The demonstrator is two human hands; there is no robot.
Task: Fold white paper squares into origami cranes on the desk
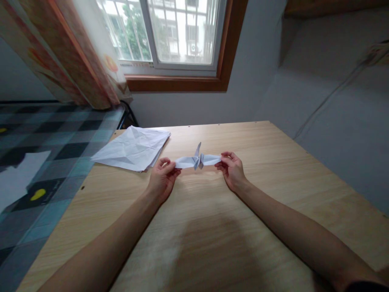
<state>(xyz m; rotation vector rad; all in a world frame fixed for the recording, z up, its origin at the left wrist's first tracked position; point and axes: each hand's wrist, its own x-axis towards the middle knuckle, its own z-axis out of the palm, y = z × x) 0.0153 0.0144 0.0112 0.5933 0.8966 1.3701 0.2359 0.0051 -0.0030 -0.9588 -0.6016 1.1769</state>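
A folded white paper crane (198,161) is stretched out between my two hands, just above the wooden table (194,231). My left hand (164,178) pinches the tip of one wing between thumb and fingers. The opposite wing tip is pinched in my right hand (232,169). From the crane's middle a narrow point sticks upward, and short folded parts hang below. Close to my left hand lies a stack of creased white paper sheets (133,148).
To the left is a checkered cloth surface (75,142) with loose white paper (24,174) on it. A barred window (182,32) and a patterned curtain (69,52) are behind the table. A cable (326,99) runs down the right wall.
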